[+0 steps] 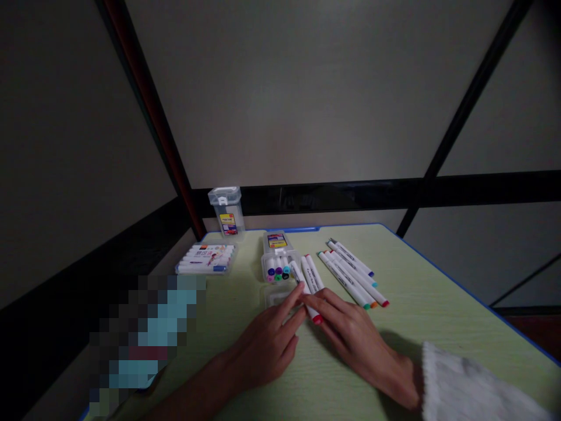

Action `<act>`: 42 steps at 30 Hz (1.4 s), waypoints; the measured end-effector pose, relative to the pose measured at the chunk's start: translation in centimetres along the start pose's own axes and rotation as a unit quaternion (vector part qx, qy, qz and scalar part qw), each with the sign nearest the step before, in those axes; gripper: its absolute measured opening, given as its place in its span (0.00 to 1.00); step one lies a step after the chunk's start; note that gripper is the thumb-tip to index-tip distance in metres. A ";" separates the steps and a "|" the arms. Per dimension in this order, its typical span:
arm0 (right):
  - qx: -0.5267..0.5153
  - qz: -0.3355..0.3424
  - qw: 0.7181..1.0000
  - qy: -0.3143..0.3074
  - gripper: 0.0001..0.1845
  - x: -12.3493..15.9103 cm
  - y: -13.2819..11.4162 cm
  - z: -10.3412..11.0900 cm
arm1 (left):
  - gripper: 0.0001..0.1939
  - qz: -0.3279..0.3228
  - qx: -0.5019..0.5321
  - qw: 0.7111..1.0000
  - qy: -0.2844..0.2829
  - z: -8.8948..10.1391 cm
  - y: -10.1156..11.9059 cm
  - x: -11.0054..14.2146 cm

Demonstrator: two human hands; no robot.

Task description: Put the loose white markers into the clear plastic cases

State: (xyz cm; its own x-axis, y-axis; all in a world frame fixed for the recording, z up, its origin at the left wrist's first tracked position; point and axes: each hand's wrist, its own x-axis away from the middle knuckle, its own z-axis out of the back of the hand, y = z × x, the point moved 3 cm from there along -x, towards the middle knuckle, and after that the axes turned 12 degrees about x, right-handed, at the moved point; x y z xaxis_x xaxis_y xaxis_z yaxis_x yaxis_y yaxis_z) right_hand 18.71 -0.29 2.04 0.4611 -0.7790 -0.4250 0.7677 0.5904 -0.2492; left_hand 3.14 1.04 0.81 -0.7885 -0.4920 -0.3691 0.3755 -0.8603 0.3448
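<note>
A white marker with a red end [300,276] slants between my hands, close to the mouth of a clear plastic box. The fingertips of my left hand [274,336] press against it from the left. From the right, the bent fingers of my right hand [350,324] lie over its middle and hold it. Another white marker [312,272] lies just beyond my right fingers, partly covered by them. The clear box [277,237] lies on its side with its lid [272,292] folded toward me. Inside are several markers [277,269] with blue, purple, pink, green and black ends facing me.
Several loose markers [350,275] lie fanned out at the right. Back left, a clear lidded box [227,213] stands upright near the wall. In front of it lies a flat marker pack [205,258]. A pixelated light-blue item [162,327] is at the left edge of the green table [438,304].
</note>
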 end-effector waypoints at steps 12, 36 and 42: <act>-0.017 0.012 0.996 0.089 0.15 0.2 0.0 0.3 | 0.25 0.000 -0.029 0.999 0.021 0.3 0.1 0.0; -0.103 0.007 0.984 0.143 0.07 0.3 -0.3 0.6 | 0.24 -0.080 -0.019 0.994 0.075 0.3 0.3 0.2; -0.134 -0.070 0.977 0.148 0.07 0.4 0.2 0.1 | 0.26 -0.044 -0.022 0.997 0.052 0.4 0.2 0.1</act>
State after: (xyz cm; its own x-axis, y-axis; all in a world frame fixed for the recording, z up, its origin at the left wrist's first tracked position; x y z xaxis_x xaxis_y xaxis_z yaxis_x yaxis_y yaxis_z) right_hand 19.08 -0.50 1.93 0.1803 -0.7845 -0.5933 0.6524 0.5468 -0.5248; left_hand 2.97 0.87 1.16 -0.7660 -0.4231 -0.4840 0.3296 -0.9048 0.2695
